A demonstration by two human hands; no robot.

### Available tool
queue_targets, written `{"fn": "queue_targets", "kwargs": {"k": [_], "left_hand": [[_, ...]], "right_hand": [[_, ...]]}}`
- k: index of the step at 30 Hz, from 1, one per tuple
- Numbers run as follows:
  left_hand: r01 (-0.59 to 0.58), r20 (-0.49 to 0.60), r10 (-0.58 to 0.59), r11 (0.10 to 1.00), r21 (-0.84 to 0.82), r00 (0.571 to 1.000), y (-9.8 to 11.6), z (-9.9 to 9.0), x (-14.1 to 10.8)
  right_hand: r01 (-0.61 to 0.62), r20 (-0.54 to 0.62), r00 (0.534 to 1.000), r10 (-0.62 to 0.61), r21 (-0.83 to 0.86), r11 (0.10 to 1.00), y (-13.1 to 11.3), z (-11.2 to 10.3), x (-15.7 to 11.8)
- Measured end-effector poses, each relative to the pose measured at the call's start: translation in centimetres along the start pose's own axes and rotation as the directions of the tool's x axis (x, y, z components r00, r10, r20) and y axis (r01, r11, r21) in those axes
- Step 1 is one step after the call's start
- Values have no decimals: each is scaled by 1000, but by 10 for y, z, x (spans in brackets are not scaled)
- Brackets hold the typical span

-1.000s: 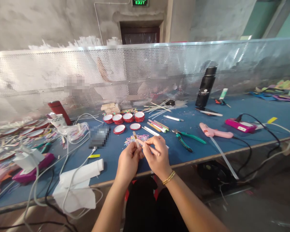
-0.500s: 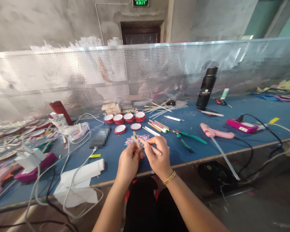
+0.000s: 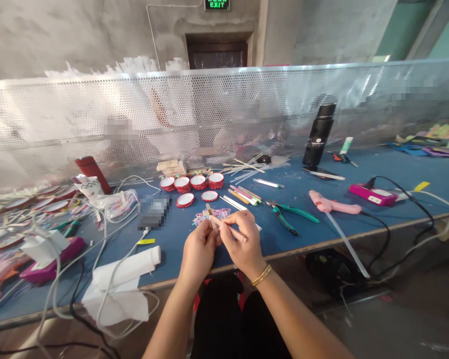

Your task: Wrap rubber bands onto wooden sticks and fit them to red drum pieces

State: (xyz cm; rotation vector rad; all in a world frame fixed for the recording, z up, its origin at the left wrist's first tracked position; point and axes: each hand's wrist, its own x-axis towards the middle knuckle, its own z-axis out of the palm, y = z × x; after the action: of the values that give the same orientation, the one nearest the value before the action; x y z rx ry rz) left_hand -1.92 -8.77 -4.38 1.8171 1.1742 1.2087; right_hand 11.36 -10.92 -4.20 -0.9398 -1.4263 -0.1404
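My left hand [image 3: 199, 248] is closed around the lower end of a flat wooden stick [image 3: 209, 211], which points up and away with a darker brown patch near its top. My right hand [image 3: 244, 240], with a gold bracelet at the wrist, grips a pale pink pen [image 3: 237, 232] like a writing tool. Its tip meets or lies very close to the stick; the exact contact is too small to tell. Just beyond both hands lies a pile of pastel rubber bands [image 3: 221, 214], partly covered by the fingers.
Red-rimmed white discs [image 3: 198, 181] stand stacked behind, beside several coloured pens [image 3: 243, 194]. To the right are green-handled pliers [image 3: 292, 214], a pink glue gun [image 3: 333, 204] and a black bottle [image 3: 319, 134]. Cables, a paper roll [image 3: 127, 267] and a red flask [image 3: 93, 173] occupy the left.
My right hand has shifted slightly left, bringing the pen tip closer to the wooden stick. My left hand holds the stick nearly still.
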Motion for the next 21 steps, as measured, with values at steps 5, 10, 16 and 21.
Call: {"fn": "queue_targets", "kwargs": {"k": [5,10,16,21], "left_hand": [[18,2,-18,999,-30,1000,2,0,0],[0,22,0,1000,5,1000,3,0,-1],[6,3,-6,999,-41,1000,1,1,0],[10,-5,-11,1000,-8,1000,2,0,0]], "right_hand": [[-21,-35,999,20,-21,1000,0,0,0],[1,-3,1000,-1,2,1000,0,0,0],[-21,-25,999,21,-25,999,-1,-1,0],[11,-1,1000,-11,-12,1000,-1,-1,1]]}}
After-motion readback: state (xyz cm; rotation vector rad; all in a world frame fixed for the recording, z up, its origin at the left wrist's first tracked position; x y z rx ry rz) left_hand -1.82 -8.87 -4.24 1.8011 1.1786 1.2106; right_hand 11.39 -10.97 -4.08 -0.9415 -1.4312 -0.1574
